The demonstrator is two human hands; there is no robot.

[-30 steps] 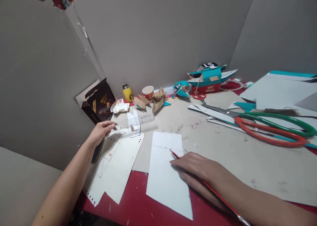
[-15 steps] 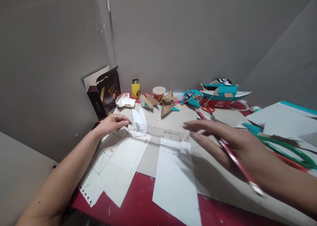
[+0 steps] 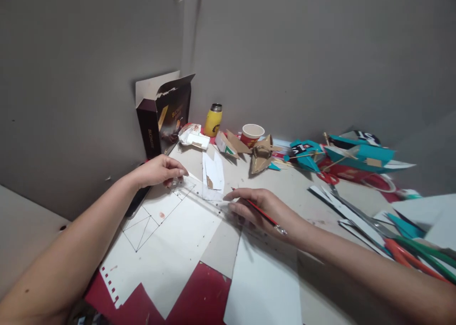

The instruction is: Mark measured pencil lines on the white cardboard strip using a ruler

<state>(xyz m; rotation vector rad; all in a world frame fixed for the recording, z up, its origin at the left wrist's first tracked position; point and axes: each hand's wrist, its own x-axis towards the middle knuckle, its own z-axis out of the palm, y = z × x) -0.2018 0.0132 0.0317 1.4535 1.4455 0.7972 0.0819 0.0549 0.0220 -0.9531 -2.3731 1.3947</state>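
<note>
My left hand (image 3: 162,170) is closed in a pinch on the far-left end of a clear ruler (image 3: 201,200). The ruler slants across a drawn-on paper sheet (image 3: 171,249), which carries pencil lines and dots and has a torn, perforated edge. My right hand (image 3: 261,208) holds a red and black pencil (image 3: 263,212) between its fingers, and its fingertips reach the ruler's right end; whether they grip it I cannot tell. Under and in front of that hand lies a blank white sheet (image 3: 267,277).
A dark box (image 3: 166,116), a yellow bottle (image 3: 213,119) and a paper cup (image 3: 252,134) stand along the back. Folded cardboard (image 3: 261,158) and a blue paper model (image 3: 363,154) are near the wall. At right lie scissors (image 3: 409,256) among paper strips.
My right hand has moved left and down with the pencil, to the ruler's right end. The ruler now slants more over the drawn sheet. The camera view has turned left.
</note>
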